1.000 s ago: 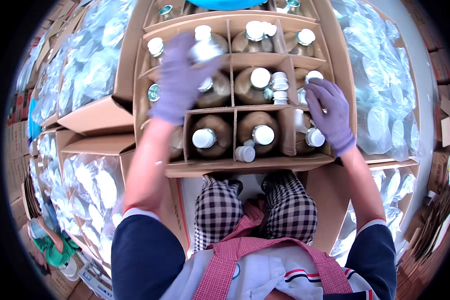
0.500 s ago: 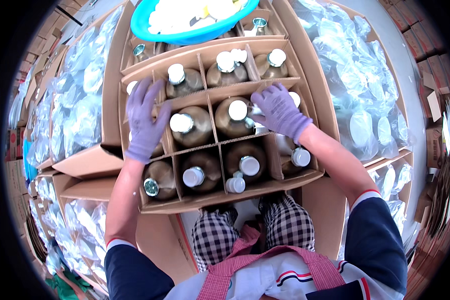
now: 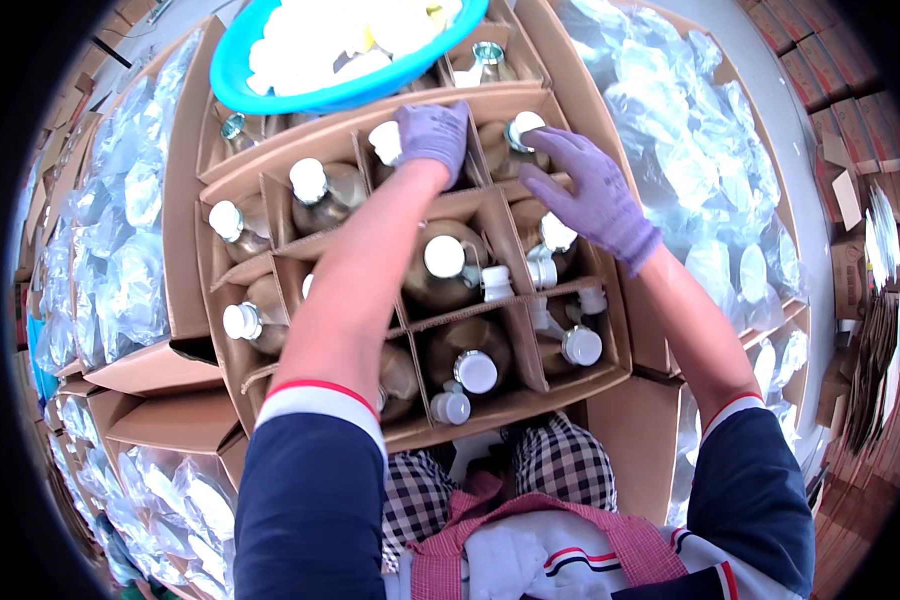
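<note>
A cardboard carton [image 3: 425, 432] with upright dividers holds several brown bottles, most with white caps. In its far row my left hand [image 3: 433, 140], in a purple glove, reaches down with the fingers curled, right beside a white bottle cap [image 3: 385, 142]; what the fingers hold is hidden. My right hand [image 3: 595, 203], gloved alike, is open over the carton's right side, its fingertips near the capped bottle [image 3: 526, 130] in the far right compartment. Loose white caps, such as this cap [image 3: 496, 283], lie among the bottles.
A blue basin [image 3: 232, 88] heaped with white caps rests on another carton of bottles beyond. Cartons of clear plastic-wrapped items flank me on the left [image 3: 135, 230] and right [image 3: 685, 150]. Stacked flat cardboard [image 3: 875, 370] stands at the far right.
My left hand has moved from the carton's left side across to its far row. My right hand has left the middle-row compartment and opened. The view has shifted, with the carton now further left.
</note>
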Available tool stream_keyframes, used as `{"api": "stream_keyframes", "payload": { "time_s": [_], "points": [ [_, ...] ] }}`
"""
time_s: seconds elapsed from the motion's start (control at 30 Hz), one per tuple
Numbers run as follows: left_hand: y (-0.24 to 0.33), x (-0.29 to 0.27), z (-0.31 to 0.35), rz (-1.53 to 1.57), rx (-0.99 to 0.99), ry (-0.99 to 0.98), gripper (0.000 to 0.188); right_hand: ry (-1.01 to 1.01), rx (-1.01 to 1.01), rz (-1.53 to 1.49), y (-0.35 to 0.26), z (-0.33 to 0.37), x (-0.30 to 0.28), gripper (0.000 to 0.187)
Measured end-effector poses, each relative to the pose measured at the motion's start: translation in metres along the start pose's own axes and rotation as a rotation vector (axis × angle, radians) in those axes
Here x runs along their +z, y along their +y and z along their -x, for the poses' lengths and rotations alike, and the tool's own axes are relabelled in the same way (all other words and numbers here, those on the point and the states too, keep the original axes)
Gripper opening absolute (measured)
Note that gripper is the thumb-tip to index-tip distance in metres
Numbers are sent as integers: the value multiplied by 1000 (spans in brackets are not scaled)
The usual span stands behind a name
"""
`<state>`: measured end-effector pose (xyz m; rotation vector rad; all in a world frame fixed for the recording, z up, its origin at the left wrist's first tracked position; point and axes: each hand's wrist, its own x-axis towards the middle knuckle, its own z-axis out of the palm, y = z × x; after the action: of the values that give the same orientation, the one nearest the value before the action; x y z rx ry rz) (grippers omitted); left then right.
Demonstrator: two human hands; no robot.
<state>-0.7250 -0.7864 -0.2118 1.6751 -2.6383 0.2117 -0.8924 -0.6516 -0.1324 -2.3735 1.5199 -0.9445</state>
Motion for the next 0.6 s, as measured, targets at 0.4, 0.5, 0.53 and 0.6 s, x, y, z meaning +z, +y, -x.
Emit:
{"api": "stream_keyframes", "payload": {
  "time_s": [0.4,0.5,0.53,0.6],
  "points": [
    [-128,-92,355,1131,-706,266,38,-209,-266,111,-37,55,22,26],
    [-151,-25,449,346,-308,97,46,-236,-293,128,-36,43,43,28],
    [-146,-28,448,795,-551,11,49,-249,-298,142,-35,36,47,29],
    [-151,-42,433,1396,-820,-167,57,-257,-260,79,-34,24,56,26]
  ]
}}
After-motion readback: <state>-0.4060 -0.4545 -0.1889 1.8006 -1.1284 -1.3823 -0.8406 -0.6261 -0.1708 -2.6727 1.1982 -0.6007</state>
